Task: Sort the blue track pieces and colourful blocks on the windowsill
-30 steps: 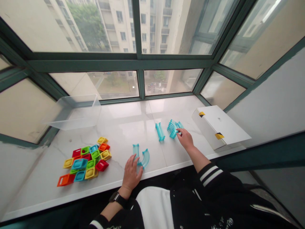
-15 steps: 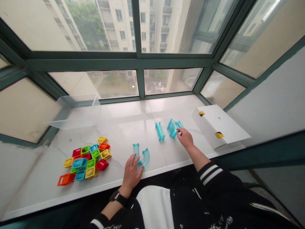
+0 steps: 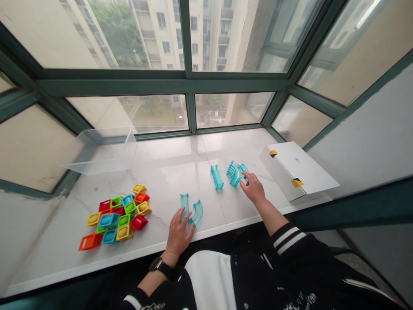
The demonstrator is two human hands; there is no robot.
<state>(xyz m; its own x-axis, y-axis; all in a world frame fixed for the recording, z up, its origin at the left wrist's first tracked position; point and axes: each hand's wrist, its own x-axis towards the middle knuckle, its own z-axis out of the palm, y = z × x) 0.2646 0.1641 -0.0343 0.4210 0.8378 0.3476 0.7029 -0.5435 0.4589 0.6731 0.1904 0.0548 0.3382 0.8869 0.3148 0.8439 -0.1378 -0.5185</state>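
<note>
My left hand lies over the near end of a straight, clear blue track piece, fingers spread. Just right of its fingertips is a curved blue track piece. My right hand hovers beside a group of curved blue track pieces, thumb and index finger apart with nothing visible between them. Its fingertips partly cover another blue piece behind them; whether they touch it I cannot tell. Left of that group, several straight blue track pieces lie together.
Colourful plastic blocks in red, yellow, green, blue and orange are gathered on the left of the white counter. A clear plastic bin stands behind them. At the right sits a white box with yellow-and-black tabs, and windows border the back.
My right hand has shifted slightly to the right, away from the curved track pieces. My left hand has stayed almost still.
</note>
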